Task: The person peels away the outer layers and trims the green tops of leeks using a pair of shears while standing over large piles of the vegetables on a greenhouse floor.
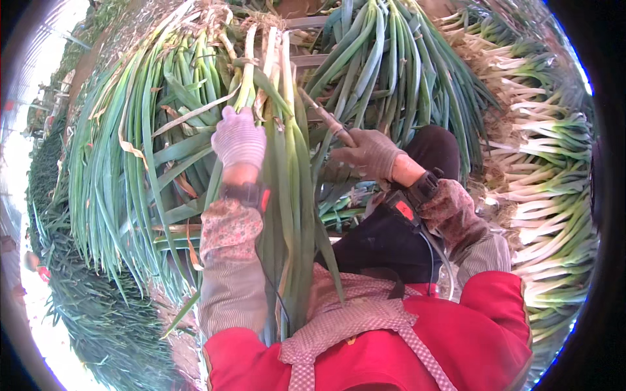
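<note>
My left hand (239,137), in a striped glove, lies closed around the stems of some green onions (290,146) with white shafts and brown roots at the top. Their long leaves run down over my lap. My right hand (369,151), gloved too, grips the handle of a slender tool (325,117) with a thin tip pointing up and left; its exact kind cannot be told. That tip is close to the right side of the held stems. A big pile of untrimmed green onions (132,122) spreads to the left, and another bunch (391,58) hangs above my right hand.
Rows of green onions with white shafts (543,181) line the right side, roots facing inward. Pale slats (308,61) show between the bunches at the top. Growing green plants (102,313) fill the lower left. My dark-clad knee (433,151) rises beside my right hand.
</note>
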The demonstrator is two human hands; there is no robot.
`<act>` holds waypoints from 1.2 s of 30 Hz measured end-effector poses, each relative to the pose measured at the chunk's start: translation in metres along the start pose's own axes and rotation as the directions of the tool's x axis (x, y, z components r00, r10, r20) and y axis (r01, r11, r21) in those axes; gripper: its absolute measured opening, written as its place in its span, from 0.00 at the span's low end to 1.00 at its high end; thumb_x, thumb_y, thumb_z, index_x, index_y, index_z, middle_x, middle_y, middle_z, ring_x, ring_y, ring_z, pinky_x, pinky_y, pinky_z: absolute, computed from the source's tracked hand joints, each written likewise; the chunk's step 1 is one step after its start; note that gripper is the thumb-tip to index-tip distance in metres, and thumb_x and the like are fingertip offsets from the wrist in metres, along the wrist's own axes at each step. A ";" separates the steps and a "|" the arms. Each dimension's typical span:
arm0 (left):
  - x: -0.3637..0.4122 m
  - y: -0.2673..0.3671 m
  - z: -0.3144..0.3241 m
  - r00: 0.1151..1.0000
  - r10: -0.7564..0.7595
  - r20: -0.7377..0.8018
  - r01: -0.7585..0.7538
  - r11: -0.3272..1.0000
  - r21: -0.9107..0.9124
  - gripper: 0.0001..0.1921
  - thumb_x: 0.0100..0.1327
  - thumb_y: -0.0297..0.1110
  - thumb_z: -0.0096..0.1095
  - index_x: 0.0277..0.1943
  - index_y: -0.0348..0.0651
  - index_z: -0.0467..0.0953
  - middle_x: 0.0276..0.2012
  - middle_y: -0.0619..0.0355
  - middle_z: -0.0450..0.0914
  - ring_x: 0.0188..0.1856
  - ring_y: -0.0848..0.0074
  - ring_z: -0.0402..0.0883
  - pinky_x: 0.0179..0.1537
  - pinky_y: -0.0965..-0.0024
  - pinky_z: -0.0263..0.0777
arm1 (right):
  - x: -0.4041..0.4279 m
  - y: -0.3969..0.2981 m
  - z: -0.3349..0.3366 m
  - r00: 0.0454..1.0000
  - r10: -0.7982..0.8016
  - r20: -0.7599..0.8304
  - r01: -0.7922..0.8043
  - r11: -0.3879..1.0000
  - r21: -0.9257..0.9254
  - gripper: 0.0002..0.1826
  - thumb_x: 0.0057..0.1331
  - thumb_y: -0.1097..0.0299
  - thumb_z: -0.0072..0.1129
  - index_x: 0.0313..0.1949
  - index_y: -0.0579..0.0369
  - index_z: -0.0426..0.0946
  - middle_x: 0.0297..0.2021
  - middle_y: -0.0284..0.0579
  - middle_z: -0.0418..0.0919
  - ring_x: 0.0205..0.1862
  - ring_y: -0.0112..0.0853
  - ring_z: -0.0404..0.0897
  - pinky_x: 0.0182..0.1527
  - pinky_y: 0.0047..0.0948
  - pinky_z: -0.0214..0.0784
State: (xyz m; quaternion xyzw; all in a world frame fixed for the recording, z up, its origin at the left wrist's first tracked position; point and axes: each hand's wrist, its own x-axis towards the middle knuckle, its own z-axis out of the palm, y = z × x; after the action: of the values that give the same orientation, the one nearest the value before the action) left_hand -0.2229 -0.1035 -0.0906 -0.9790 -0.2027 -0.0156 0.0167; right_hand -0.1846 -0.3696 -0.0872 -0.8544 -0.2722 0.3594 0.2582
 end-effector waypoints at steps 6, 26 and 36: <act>-0.005 0.062 0.006 0.934 0.075 0.349 -0.081 0.997 0.002 0.23 0.66 0.55 0.66 0.53 0.46 0.85 0.56 0.48 0.84 0.52 0.56 0.88 0.52 0.55 0.81 | -0.001 0.004 0.004 0.996 0.001 -0.093 0.007 0.996 0.092 0.32 0.66 0.41 0.61 0.47 0.63 0.81 0.33 0.59 0.84 0.37 0.48 0.87 0.44 0.44 0.76; -0.024 0.075 0.040 0.997 0.062 0.049 -0.048 0.966 -0.254 0.14 0.69 0.41 0.59 0.51 0.45 0.83 0.52 0.43 0.83 0.50 0.50 0.86 0.52 0.52 0.81 | -0.027 0.038 -0.010 0.995 0.004 -0.099 0.021 0.969 0.247 0.20 0.64 0.57 0.71 0.41 0.63 0.78 0.28 0.43 0.80 0.30 0.32 0.80 0.35 0.34 0.73; 0.016 0.044 0.041 0.897 -0.173 0.407 0.227 0.970 -0.088 0.28 0.69 0.53 0.61 0.61 0.38 0.77 0.63 0.43 0.79 0.62 0.54 0.82 0.63 0.54 0.75 | 0.004 -0.008 -0.016 0.995 0.075 0.060 -0.082 0.988 0.130 0.30 0.65 0.43 0.60 0.38 0.65 0.82 0.26 0.56 0.83 0.34 0.51 0.86 0.44 0.47 0.77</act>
State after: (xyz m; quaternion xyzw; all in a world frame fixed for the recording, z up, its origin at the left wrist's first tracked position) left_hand -0.1893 -0.1361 -0.1320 -0.9345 -0.3002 0.1676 -0.0918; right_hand -0.1724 -0.3647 -0.0747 -0.8352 -0.2210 0.4100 0.2924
